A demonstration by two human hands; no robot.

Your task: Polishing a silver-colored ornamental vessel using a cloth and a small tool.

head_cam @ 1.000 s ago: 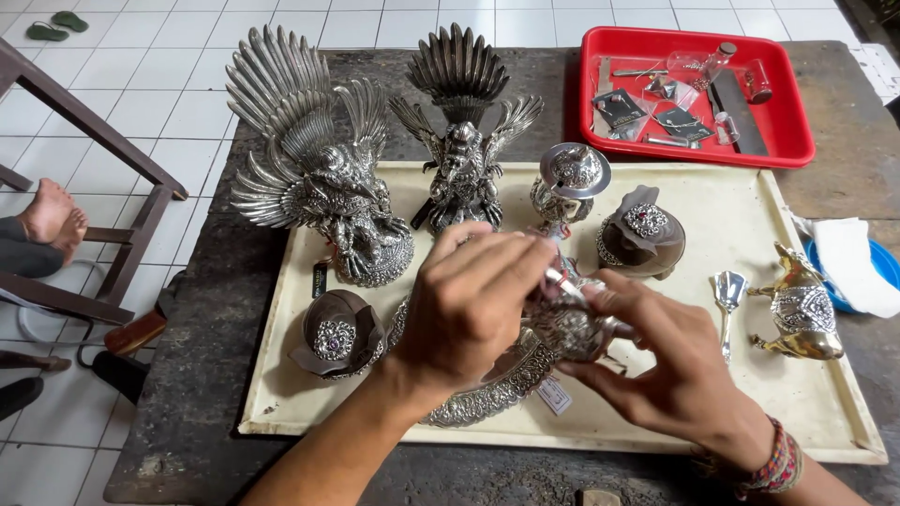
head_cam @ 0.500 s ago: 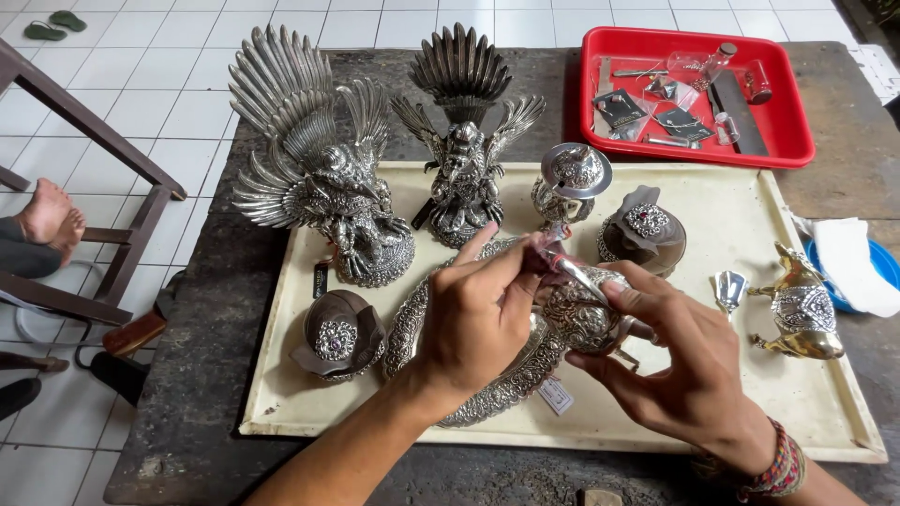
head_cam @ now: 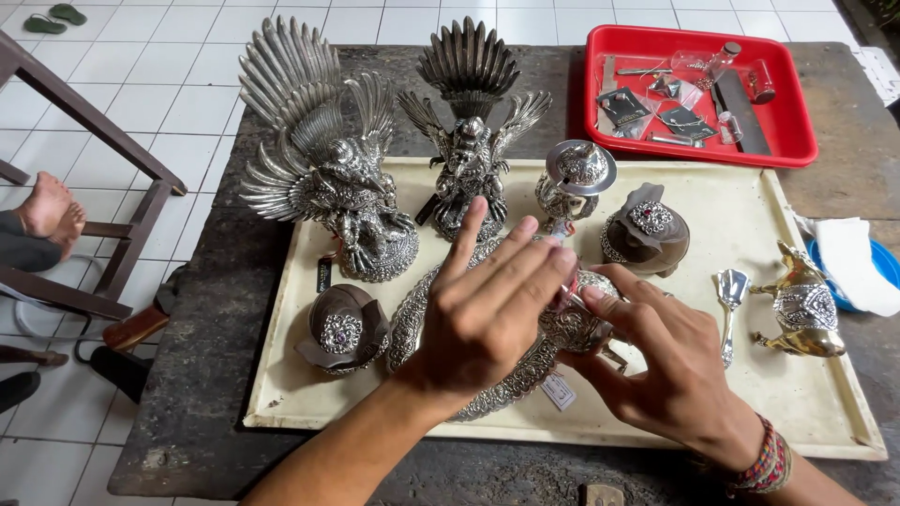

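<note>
Left hand [head_cam: 487, 305] fingertips pinching small silver vessel's [head_cam: 574, 323] top | right hand [head_cam: 670, 370] cradles it at 3 o'clock | oval tray [head_cam: 412, 323] beneath.

A single head-worn camera looks steeply down and forward over a dark table [head_cam: 216, 309]; it sits close, so both forearms rise from the bottom edge, and the left hand [head_cam: 487, 300] and right hand [head_cam: 675, 365] fill the lower centre; the cream tray [head_cam: 825, 412] spans most of the width, slightly skewed, its far edge nearer the top; a red tray [head_cam: 797, 141] lies at the upper right; white floor tiles [head_cam: 178, 103] show along the left and top; there is only this one view.
</note>
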